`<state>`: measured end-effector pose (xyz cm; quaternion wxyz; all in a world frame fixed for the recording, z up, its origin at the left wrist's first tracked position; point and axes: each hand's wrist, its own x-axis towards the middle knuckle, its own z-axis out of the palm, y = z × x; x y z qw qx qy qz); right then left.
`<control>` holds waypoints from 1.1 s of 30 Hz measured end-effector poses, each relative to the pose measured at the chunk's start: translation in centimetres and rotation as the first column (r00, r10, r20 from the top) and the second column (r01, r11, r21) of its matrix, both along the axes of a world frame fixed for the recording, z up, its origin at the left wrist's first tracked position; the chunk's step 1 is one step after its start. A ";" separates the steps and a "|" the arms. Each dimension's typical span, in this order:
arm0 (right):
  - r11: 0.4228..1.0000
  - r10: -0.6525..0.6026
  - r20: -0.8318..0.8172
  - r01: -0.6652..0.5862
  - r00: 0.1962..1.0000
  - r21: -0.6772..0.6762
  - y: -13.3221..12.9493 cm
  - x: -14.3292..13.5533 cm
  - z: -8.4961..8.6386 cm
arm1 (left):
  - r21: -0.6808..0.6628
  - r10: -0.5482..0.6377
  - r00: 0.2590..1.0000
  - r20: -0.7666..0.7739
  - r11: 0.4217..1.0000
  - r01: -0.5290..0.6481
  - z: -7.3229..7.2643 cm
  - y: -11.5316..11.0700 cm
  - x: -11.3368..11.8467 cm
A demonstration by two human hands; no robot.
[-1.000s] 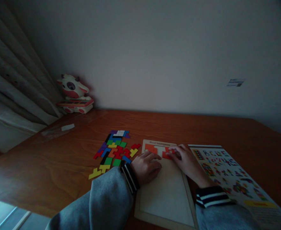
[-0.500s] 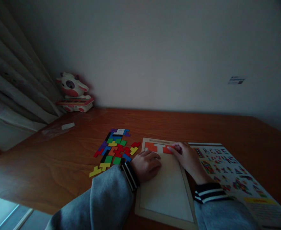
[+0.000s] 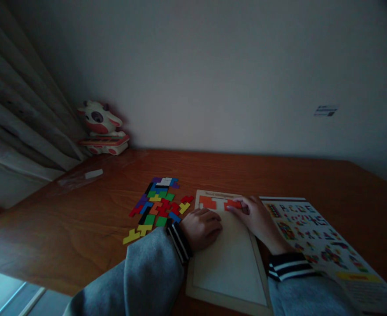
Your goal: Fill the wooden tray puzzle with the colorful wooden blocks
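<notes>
A pale wooden puzzle board (image 3: 228, 274) lies in front of me, with an orange-red piece (image 3: 208, 202) in its upper left corner. My right hand (image 3: 255, 217) pinches another orange-red puzzle piece (image 3: 231, 204) between thumb and fingers at the board's upper right; part of that piece is hidden by the fingers. Resting on the left side of the board is my left hand (image 3: 202, 228), palm down with loosely bent fingers and nothing visible in it.
Several coloured puzzle pieces (image 3: 162, 205) lie flat on the wooden table (image 3: 88, 228) left of the board. To the right is a printed pattern sheet (image 3: 315, 232). A cow-shaped toy (image 3: 103, 127) stands at the back left, near a curtain (image 3: 25, 101).
My right thumb has shifted slightly left and down along the orange-red piece, and the fingers have changed their grip on it. The left hand stays where it was.
</notes>
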<state>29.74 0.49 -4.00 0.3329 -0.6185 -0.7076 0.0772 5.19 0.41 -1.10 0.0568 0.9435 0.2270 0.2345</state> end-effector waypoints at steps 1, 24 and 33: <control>1.000 0.001 0.007 -0.001 1.000 -0.002 0.0 0.0 0.0 | 0.000 -0.003 1.000 -0.001 1.000 0.003 0.0 0.0 0.0; 1.000 -0.024 0.001 0.024 1.000 -0.016 0.1 -0.1 0.0 | 0.005 0.003 1.000 0.007 1.000 -0.003 0.1 0.0 0.1; 0.999 -0.041 0.026 0.041 0.999 -0.011 0.1 -0.1 0.0 | 0.129 0.488 0.873 0.027 0.864 -0.487 1.1 2.9 -3.3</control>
